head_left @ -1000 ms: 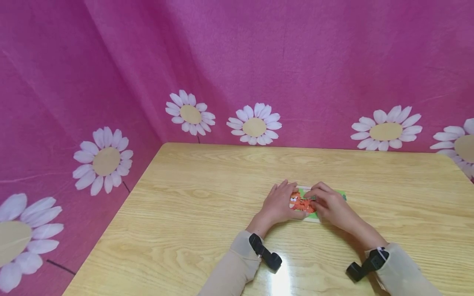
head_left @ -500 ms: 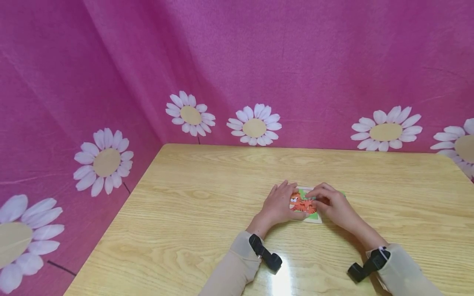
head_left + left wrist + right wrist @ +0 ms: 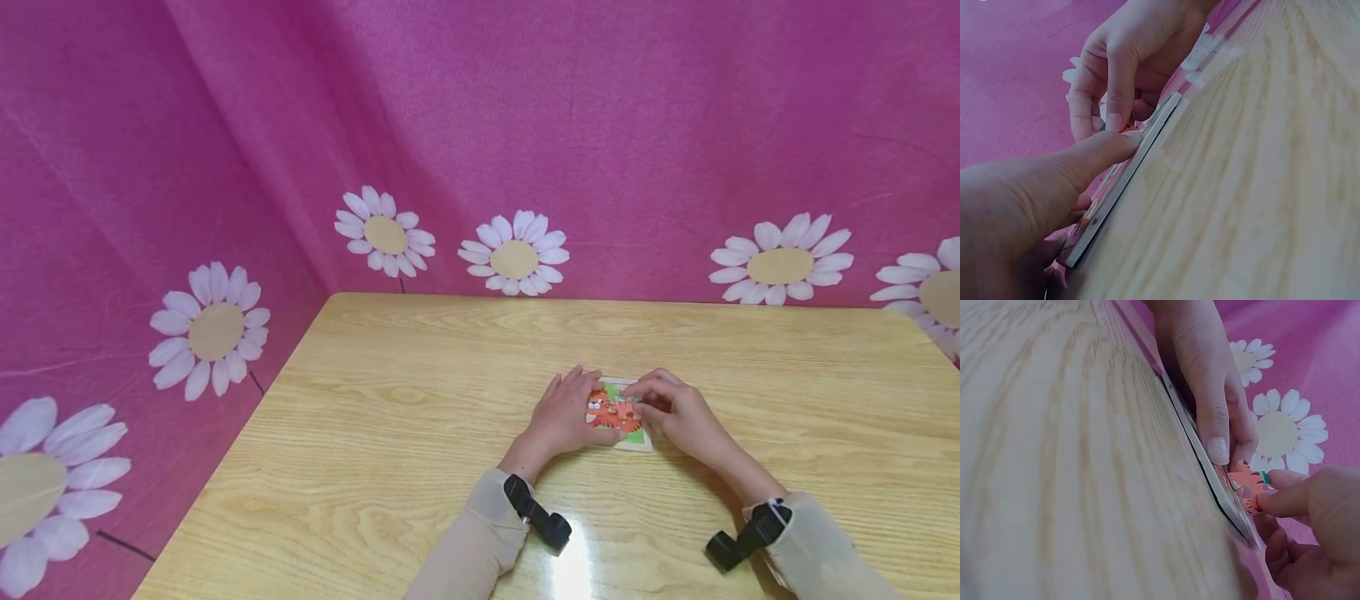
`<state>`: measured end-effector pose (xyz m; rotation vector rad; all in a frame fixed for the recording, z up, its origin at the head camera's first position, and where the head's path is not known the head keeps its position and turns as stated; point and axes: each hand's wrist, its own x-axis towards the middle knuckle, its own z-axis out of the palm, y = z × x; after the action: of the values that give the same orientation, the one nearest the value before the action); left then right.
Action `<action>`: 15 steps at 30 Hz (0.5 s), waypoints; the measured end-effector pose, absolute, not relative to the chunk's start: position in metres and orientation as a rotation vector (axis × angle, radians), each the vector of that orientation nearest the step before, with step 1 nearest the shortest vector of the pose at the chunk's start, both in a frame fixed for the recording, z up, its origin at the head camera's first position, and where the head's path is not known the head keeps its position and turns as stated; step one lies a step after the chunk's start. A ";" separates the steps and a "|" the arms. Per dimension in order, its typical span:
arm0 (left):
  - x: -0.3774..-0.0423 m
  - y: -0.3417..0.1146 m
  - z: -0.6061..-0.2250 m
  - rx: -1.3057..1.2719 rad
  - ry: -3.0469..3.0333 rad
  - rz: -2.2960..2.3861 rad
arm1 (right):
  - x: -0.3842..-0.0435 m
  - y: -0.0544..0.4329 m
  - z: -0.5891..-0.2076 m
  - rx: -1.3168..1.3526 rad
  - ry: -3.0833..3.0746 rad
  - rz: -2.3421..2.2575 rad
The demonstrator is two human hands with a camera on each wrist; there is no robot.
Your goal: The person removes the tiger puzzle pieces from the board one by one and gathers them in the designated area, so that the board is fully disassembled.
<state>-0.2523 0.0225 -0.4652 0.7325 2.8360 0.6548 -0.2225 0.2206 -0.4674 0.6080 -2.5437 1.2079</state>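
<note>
A pink cloth (image 3: 637,125) with white flowers (image 3: 513,259) hangs beyond the left hand (image 3: 562,414) and right hand (image 3: 681,418). Under them is the surface (image 3: 300,467). The left hand lies spread, covering one end of the tiger puzzle (image 3: 637,446) between them. The right hand hides some too, pinching an orange piece (image 3: 1242,483).

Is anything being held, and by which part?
The right hand pinches an orange, black-striped, flat puzzle piece by its green-marked side. The left hand rests on the pale-rimmed tiger puzzle board.
</note>
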 end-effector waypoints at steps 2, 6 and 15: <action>-0.252 0.023 -0.466 0.732 2.838 0.655 | -0.222 0.222 -0.466 0.602 -2.551 1.199; -0.252 0.023 -0.467 0.730 2.846 0.640 | -0.221 0.226 -0.466 0.581 -2.563 1.176; -0.252 0.022 -0.466 0.736 2.851 0.646 | -0.219 0.236 -0.468 0.533 -2.575 1.149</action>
<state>-0.2521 0.0224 -0.4664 0.7362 2.8508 0.6461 -0.2189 0.2356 -0.4680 0.5328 -2.5750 1.1486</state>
